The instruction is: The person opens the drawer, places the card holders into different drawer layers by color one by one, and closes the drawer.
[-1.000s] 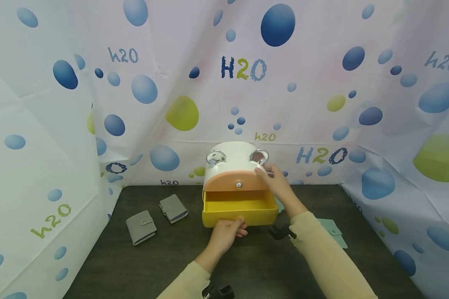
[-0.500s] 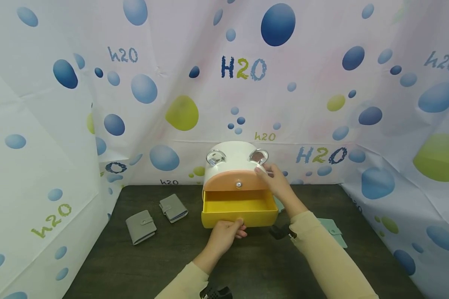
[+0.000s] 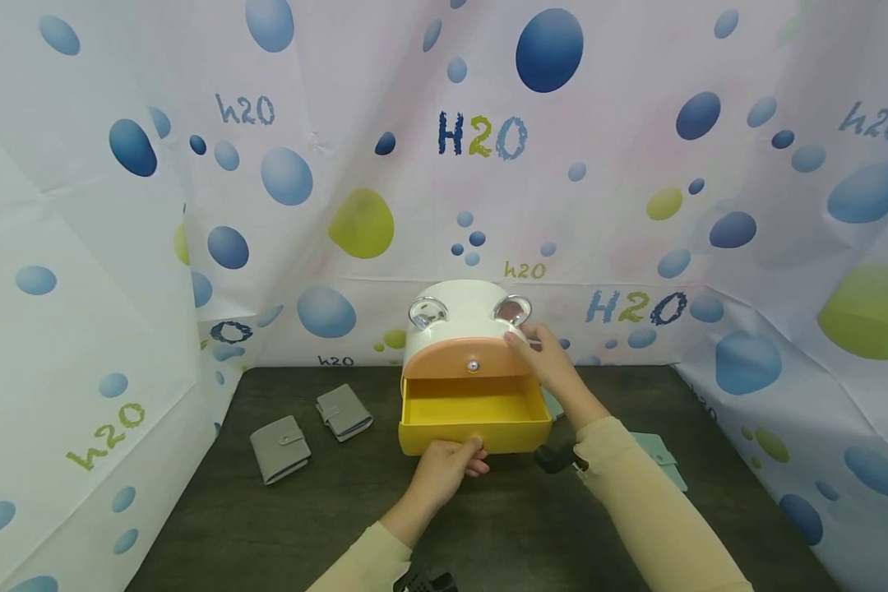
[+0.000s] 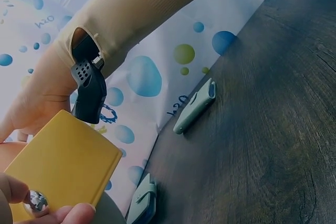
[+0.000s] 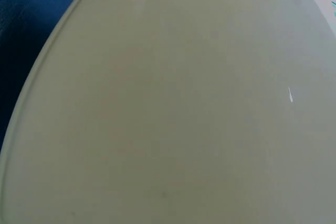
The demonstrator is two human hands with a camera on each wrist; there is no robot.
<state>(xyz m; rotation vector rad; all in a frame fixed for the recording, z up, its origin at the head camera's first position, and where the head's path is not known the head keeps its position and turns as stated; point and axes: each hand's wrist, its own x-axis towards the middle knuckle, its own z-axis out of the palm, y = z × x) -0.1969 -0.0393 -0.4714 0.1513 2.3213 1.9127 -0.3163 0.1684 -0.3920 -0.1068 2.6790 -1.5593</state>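
A small white storage box (image 3: 460, 306) with a rounded top, two shiny ear-like loops and an orange upper front (image 3: 444, 359) stands at the back middle. Its yellow lower drawer (image 3: 429, 438) is pulled out, with its bare inside showing. My left hand (image 3: 440, 473) pinches the drawer's shiny knob (image 4: 37, 201) between thumb and finger. Against the box's upper right edge, my right hand (image 3: 548, 359) presses with extended fingers, the thumb side at the orange front. The right wrist view is filled by the box's pale side wall (image 5: 168, 103).
Two grey wallets (image 3: 279, 450) lie left of the box on the dark wooden table (image 3: 518, 526). At the right, a mint green wallet (image 3: 659, 456) is partly covered by my sleeve. Another green one (image 3: 552, 404) shows behind my right wrist. A printed curtain (image 3: 444, 205) surrounds the table.
The yellow drawer has slid slightly further out towards me, with my left hand moving along on its knob. My right hand has stayed on the box.
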